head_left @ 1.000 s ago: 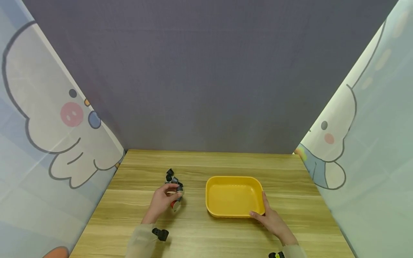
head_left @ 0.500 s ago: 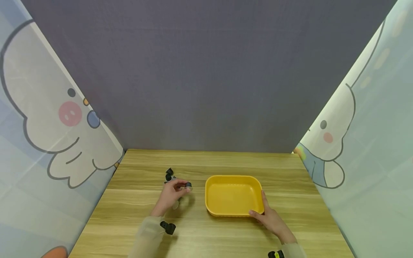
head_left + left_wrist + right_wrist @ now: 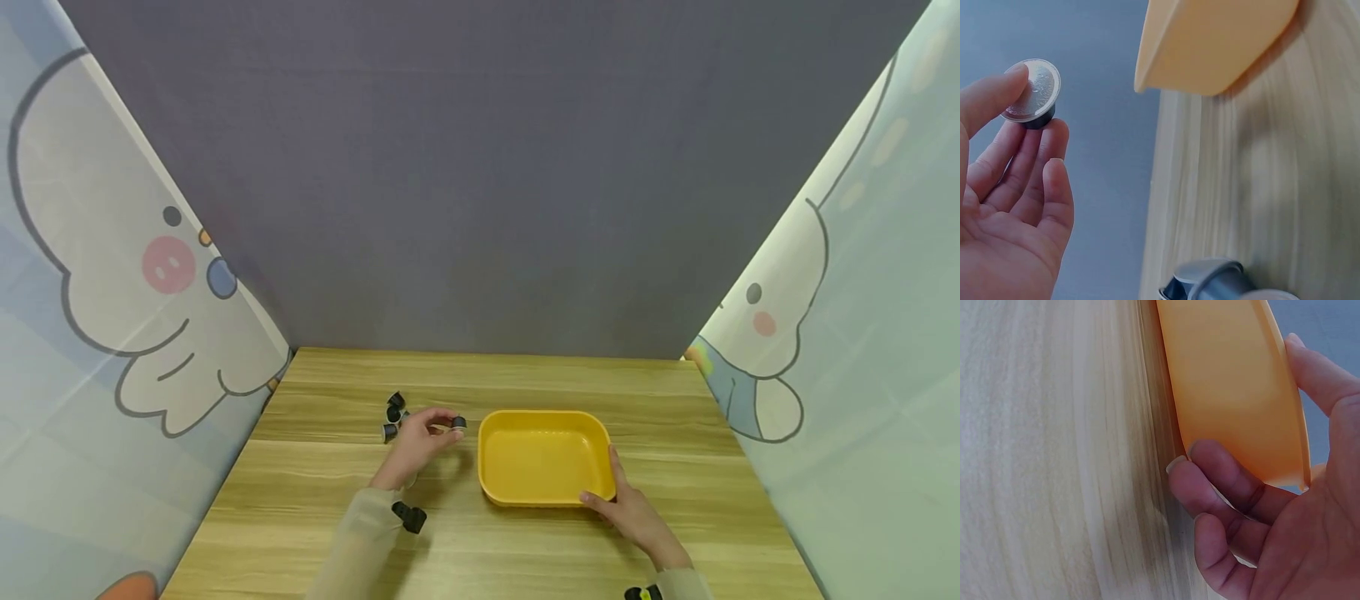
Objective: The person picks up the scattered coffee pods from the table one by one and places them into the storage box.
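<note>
Well left of the yellow tray (image 3: 543, 462), a loose group of dark capsules (image 3: 393, 413) lies on the bench (image 3: 465, 550), partly hidden by the left hand (image 3: 416, 447). Closer in, just off the tray's left side toward its far corner, that hand's fingers pinch one capsule (image 3: 459, 423), thumb on the silvery lid, other fingers behind the dark cup. Over the last second this capsule has travelled away from the group toward the tray; it is now apart from both, lifted off the bench and not in the tray. At the tray's near right corner, the right hand (image 3: 628, 507) has stayed put, its fingers curled and gripping the wall. As I judge it, that leaves a single capsule separated out beside a steadied tray.
</note>
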### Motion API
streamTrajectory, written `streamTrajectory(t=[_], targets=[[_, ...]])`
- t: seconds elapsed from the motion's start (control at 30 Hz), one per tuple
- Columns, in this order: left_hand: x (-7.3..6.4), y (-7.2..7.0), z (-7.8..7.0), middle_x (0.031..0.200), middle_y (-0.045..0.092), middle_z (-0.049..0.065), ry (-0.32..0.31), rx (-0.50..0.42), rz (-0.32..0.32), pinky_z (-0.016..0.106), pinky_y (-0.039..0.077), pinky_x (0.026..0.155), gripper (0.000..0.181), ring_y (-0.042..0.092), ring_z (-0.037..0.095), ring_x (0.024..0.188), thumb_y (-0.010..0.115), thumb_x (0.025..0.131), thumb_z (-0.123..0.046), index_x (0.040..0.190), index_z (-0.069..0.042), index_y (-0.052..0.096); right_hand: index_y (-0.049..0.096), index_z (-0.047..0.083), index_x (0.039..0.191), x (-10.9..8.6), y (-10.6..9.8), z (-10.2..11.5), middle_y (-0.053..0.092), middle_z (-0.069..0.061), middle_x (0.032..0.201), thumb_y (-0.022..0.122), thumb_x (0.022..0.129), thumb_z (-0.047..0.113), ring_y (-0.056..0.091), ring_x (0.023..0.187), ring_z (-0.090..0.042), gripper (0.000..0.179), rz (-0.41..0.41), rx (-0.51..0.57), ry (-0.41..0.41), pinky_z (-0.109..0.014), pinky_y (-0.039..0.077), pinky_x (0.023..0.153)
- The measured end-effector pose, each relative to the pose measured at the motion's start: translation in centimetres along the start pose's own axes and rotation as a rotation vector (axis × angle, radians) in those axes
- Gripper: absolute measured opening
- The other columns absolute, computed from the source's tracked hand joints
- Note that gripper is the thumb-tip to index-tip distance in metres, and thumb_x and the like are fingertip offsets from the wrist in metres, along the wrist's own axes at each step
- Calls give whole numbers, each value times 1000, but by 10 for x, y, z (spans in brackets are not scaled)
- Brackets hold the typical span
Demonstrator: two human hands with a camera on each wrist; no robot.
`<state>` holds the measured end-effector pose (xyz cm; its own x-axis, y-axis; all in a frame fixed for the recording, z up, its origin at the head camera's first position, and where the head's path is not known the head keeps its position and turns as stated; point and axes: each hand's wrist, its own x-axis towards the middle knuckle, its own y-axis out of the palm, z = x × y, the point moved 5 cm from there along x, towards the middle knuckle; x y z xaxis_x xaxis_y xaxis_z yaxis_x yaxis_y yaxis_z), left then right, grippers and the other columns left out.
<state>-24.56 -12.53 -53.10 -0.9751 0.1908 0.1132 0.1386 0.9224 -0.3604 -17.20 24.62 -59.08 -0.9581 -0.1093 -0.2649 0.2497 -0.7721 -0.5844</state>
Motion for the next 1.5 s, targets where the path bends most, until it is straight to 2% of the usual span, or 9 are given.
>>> streamTrajectory(t=[0.23, 0.47, 0.8, 1.2, 1.5], targets=[[11, 9, -7, 108, 69, -2, 5, 12, 51, 38, 51, 87, 30, 62, 18, 100, 79, 88, -22, 115, -13, 71, -11, 14, 159, 0, 2, 1, 54, -5, 64, 68, 93, 46, 45, 55, -15, 109, 21, 26, -6, -25, 38, 50], [20, 22, -18, 109, 68, -3, 35, -7, 113, 36, 53, 82, 33, 64, 17, 98, 79, 87, -32, 115, -16, 71, -12, 14, 159, -2, 2, 3, 54, -6, 64, 68, 94, 43, 45, 55, -15, 107, 20, 39, -7, -26, 39, 51], [34, 63, -26, 106, 69, -3, 103, 15, 194, 32, 52, 81, 27, 64, 14, 98, 78, 89, -23, 113, -12, 71, -11, 16, 160, -4, 2, 0, 53, -6, 65, 70, 93, 40, 45, 55, -14, 108, 12, 63, -13, -25, 39, 50], [49, 92, -40, 102, 67, -9, 83, 5, 246, 29, 52, 82, 25, 62, 10, 96, 78, 89, -25, 112, -17, 72, -10, 17, 160, 0, 2, 0, 54, -5, 65, 70, 93, 41, 47, 57, -14, 108, 6, 58, 1, -25, 40, 53], [67, 120, -46, 100, 66, -11, 149, 23, 302, 26, 51, 76, 27, 61, 9, 93, 77, 89, -27, 113, -16, 72, -11, 18, 160, 5, 4, -1, 53, -7, 68, 69, 95, 37, 47, 59, -17, 105, 32, 96, 11, -26, 40, 55]])
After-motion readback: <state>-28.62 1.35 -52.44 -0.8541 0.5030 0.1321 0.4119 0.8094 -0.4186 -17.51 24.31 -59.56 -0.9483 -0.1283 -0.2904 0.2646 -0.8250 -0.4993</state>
